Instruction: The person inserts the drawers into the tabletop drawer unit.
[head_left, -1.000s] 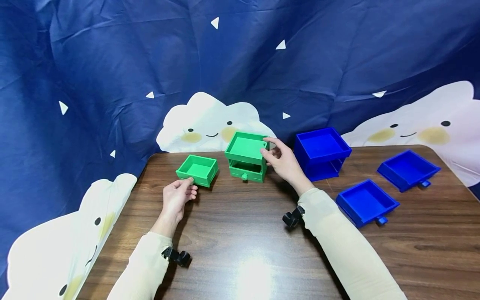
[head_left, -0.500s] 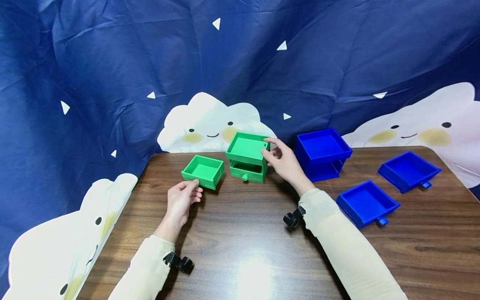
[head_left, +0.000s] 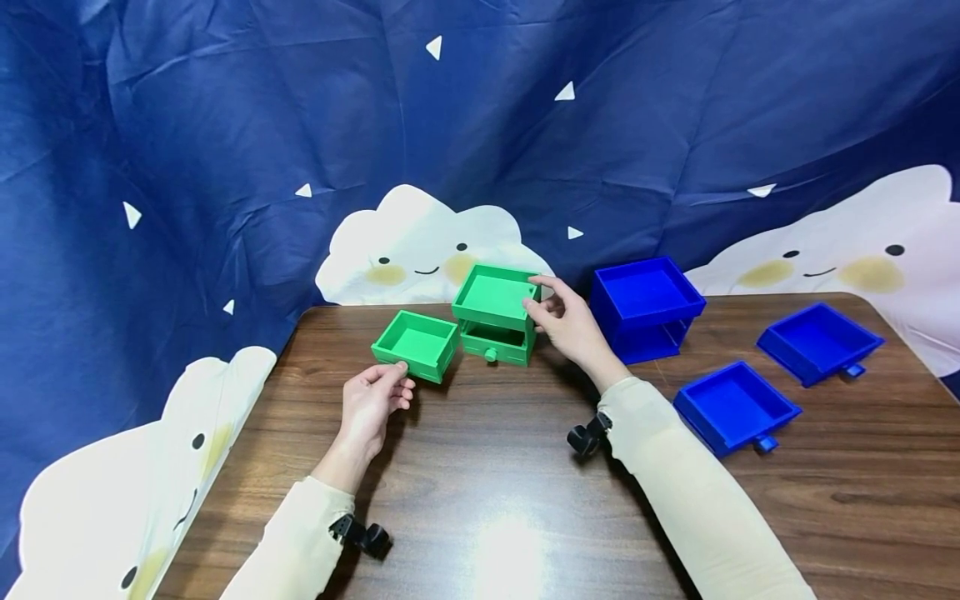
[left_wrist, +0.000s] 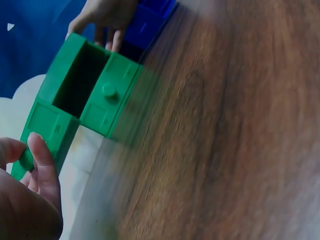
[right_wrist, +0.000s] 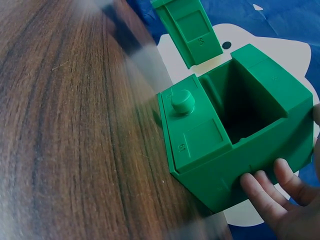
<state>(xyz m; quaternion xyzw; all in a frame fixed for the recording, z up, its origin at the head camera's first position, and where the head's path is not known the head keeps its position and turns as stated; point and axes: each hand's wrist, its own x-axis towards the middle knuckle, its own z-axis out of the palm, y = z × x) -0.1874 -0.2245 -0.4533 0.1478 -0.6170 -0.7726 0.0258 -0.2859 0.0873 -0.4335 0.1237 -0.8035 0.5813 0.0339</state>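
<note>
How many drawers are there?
4: a green drawer in the left hand; a second green drawer low in the green cabinet; a nearer blue drawer and farther blue drawer at right.

A creased blue cloth (head_left: 480,125) is hanging behind the brown wood-grain tabletop (head_left: 465,467); printed smiling clouds (head_left: 423,233) and small white triangles (head_left: 566,91) are dotting it, while a bright glare (head_left: 510,554) is shining off the near wood.

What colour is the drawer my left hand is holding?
The drawer is green, clearest in the head view.
</note>
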